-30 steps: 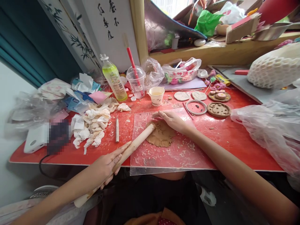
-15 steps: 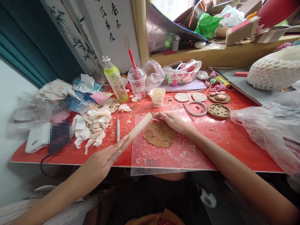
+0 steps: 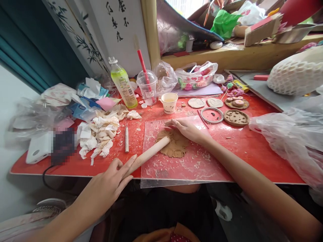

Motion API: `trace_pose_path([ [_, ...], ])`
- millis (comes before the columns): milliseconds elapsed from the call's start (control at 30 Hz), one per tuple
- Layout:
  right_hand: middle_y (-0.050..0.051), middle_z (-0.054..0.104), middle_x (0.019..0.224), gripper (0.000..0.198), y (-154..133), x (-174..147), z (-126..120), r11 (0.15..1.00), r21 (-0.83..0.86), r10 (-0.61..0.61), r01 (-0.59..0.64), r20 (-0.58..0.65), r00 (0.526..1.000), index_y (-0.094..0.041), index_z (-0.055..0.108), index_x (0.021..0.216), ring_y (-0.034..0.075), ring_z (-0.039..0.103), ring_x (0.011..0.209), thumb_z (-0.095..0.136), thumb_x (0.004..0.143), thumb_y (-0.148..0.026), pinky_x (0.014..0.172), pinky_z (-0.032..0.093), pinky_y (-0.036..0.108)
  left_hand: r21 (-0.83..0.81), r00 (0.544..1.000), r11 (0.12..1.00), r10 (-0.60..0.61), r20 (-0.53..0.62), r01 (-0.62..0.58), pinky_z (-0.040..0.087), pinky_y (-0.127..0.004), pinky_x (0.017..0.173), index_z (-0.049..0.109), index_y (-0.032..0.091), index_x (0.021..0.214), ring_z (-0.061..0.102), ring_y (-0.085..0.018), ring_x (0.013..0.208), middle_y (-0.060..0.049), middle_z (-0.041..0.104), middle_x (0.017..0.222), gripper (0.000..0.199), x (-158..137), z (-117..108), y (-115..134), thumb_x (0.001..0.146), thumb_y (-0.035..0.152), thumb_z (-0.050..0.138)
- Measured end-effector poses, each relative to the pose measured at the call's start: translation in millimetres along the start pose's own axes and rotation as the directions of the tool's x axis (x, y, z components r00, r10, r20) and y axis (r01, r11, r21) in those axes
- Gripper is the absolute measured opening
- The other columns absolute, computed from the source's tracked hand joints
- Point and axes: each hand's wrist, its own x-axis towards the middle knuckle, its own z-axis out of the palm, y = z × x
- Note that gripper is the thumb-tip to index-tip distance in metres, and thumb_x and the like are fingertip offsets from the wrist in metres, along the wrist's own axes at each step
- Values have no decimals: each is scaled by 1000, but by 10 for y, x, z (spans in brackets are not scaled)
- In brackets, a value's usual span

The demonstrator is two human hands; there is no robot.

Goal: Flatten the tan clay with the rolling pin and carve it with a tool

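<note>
My left hand (image 3: 112,178) is closed on the near end of a pale wooden rolling pin (image 3: 148,154) at the table's front edge. The pin's far end lies over a flattened, uneven slab of brown clay (image 3: 177,148). This slab rests on a clear plastic sheet (image 3: 199,169) strewn with clay crumbs. Along the slab's far right edge lies my right hand (image 3: 186,129), fingers stretched out to the left and nothing seen in them; part of the clay is hidden beneath it. Left of the sheet is a thin, pale-handled tool (image 3: 126,139).
A paper cup (image 3: 169,102) of liquid stands behind the sheet. Behind my right hand are a ring (image 3: 212,115), a dotted clay disc (image 3: 236,118) and other clay pieces. Crumpled tissues (image 3: 102,134) and a drink bottle (image 3: 123,84) are left; plastic bags (image 3: 282,134) crowd the right edge.
The rolling pin's far end has moved from my right hand's fingertips toward me, onto the clay. My left hand has shifted toward me along with it; my right hand stays nearly in place.
</note>
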Motion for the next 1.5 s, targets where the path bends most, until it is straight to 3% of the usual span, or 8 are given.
trace_pose_path([
  [133, 9, 69, 105, 50, -8, 4, -4, 1000, -4, 9, -9, 5, 1000, -19, 67, 97, 21, 63, 97, 29, 94, -51, 92, 45, 41, 124, 994, 987, 105, -13, -103, 52, -36, 74, 62, 21, 118, 58, -23, 93, -13, 56, 123, 48, -76, 82, -53, 95, 16, 20],
  [267, 10, 69, 102, 54, -23, 1, -11, 1000, -19, 10, -10, 12, 1000, -17, 68, 96, 22, 63, 97, 28, 93, -53, 92, 45, 41, 264, 950, 927, 299, -88, -267, 51, -42, 81, 67, 16, 107, 60, -25, 95, -13, 60, 120, 54, -144, 153, -68, 95, 14, 15],
  [400, 9, 69, 103, 54, -19, -4, -15, 999, -37, 1, -1, 5, 1000, -17, 68, 98, 20, 62, 97, 27, 93, -53, 93, 44, 39, 322, 974, 933, 203, -106, -159, 52, -39, 78, 65, 18, 112, 62, -23, 93, -11, 60, 121, 54, -157, 121, -76, 92, 8, 17],
  [733, 10, 68, 107, 51, -29, -8, -20, 999, -34, -2, 2, 4, 1000, -18, 68, 98, 21, 62, 98, 28, 94, -50, 94, 43, 40, 330, 963, 912, 268, -31, -244, 52, -37, 72, 69, 21, 103, 60, -21, 84, -7, 53, 131, 48, -191, 65, -110, 85, -1, 30],
  [900, 9, 69, 106, 50, -15, -6, -17, 1000, -23, 5, -5, 7, 1000, -19, 67, 99, 19, 62, 98, 29, 94, -50, 93, 44, 39, 326, 960, 909, 279, -9, -261, 52, -41, 78, 65, 22, 111, 60, -25, 97, -8, 49, 136, 51, -229, 90, -184, 85, 1, 26],
  [1167, 8, 69, 100, 53, -39, -9, -27, 999, -39, 8, -8, 4, 1000, -19, 68, 95, 21, 62, 95, 28, 93, -53, 92, 44, 41, 21, 996, 1000, -20, -84, 22, 54, -38, 81, 50, 11, 124, 62, -24, 102, -16, 58, 120, 40, -224, 144, -184, 95, 29, 29],
  [1400, 8, 69, 107, 53, -64, -10, -31, 999, -12, 32, -32, -26, 999, -19, 69, 99, 21, 62, 98, 29, 93, -53, 95, 43, 40, 130, 983, 974, 181, 45, -185, 56, -44, 72, 64, 19, 110, 63, -29, 104, -13, 55, 129, 51, -246, 163, -161, 91, 9, 18],
  [1500, 8, 68, 108, 53, -68, -12, -34, 999, -6, 35, -35, -22, 999, -18, 69, 98, 21, 62, 100, 29, 93, -53, 95, 42, 39, 145, 995, 985, 96, -4, -95, 56, -44, 75, 59, 20, 118, 54, -33, 117, -13, 47, 138, 41, -262, 191, -148, 94, 16, 27],
])
